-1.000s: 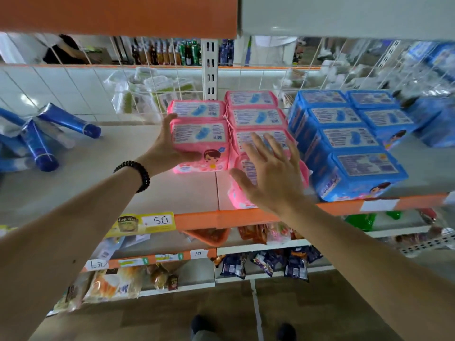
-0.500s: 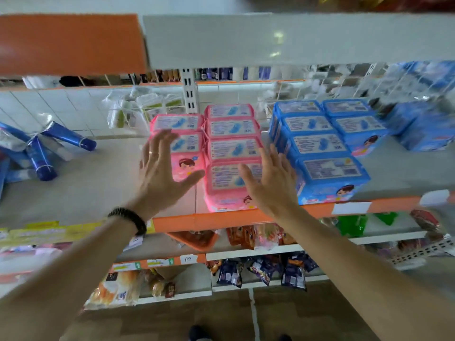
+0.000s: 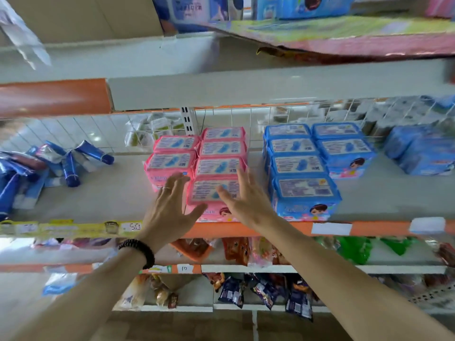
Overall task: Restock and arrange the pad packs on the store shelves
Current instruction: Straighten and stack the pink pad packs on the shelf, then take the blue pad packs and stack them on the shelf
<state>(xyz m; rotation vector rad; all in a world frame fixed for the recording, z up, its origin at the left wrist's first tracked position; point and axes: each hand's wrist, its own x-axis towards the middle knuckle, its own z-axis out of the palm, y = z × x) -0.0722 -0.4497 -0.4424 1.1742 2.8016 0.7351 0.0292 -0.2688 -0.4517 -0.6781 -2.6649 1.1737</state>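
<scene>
The left hand (image 3: pixel 170 207), a ring on one finger and a dark bead bracelet (image 3: pixel 138 251) at the wrist, is released, fingers straight and spread, in front of the pink pad packs (image 3: pixel 216 168). The right hand (image 3: pixel 246 200) is likewise released and flat, its fingers over the nearest pink pack (image 3: pixel 214 193); whether they press it cannot be told. That pack lies between the two hands, at the front edge of the shelf (image 3: pixel 118 193). Beyond the fingertips the pink packs stand in two rows running back to a wire grid. To the right of the right hand, blue pad packs (image 3: pixel 305 168) stand in two rows, with more blurred blue packs further right. Well to the left of the left hand lie loose blue tubes (image 3: pixel 71 168). Under the wrists runs the orange shelf lip with a yellow price strip (image 3: pixel 73 227). Below the forearms, lower shelves carry snack packets (image 3: pixel 246 291). Above, another shelf holds blue boxes.
</scene>
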